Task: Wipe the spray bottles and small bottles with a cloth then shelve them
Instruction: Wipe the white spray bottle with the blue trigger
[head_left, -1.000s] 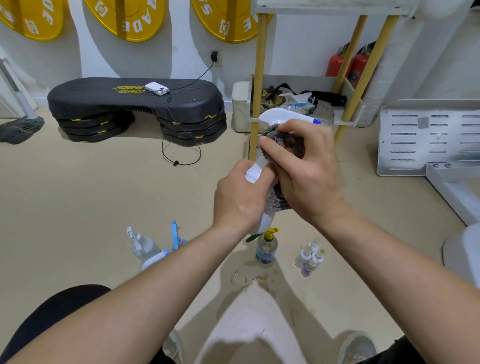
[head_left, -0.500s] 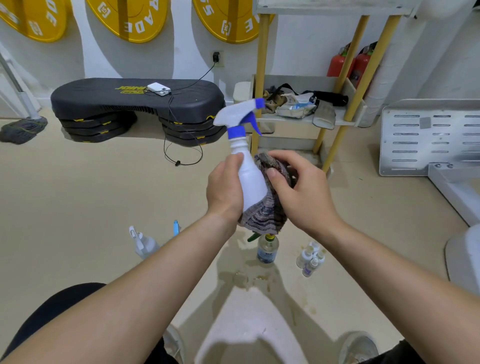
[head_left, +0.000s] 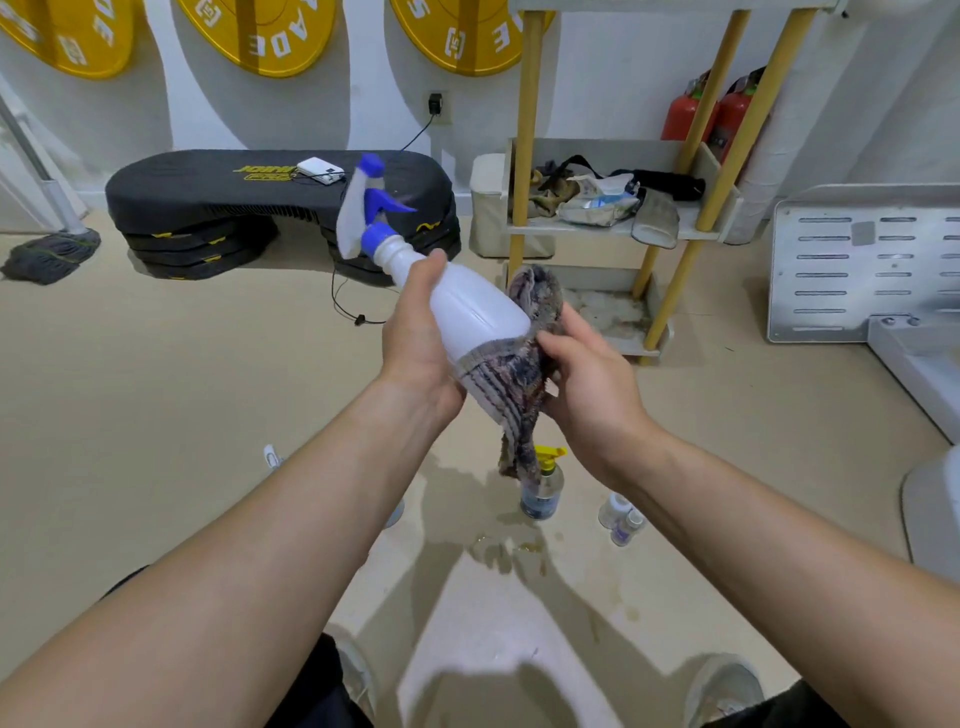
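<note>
Left hand (head_left: 418, 332) grips white spray bottle (head_left: 470, 306), tilted, nozzle up-left, in mid-air above the floor. Right hand (head_left: 592, 387) holds cloth (head_left: 511, 384) wrapped round bottle's base.

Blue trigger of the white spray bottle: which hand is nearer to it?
Left. The left hand grips the white spray bottle just below its neck, close to the blue trigger; the right hand holds the cloth at the bottle's base, the far end.
</note>
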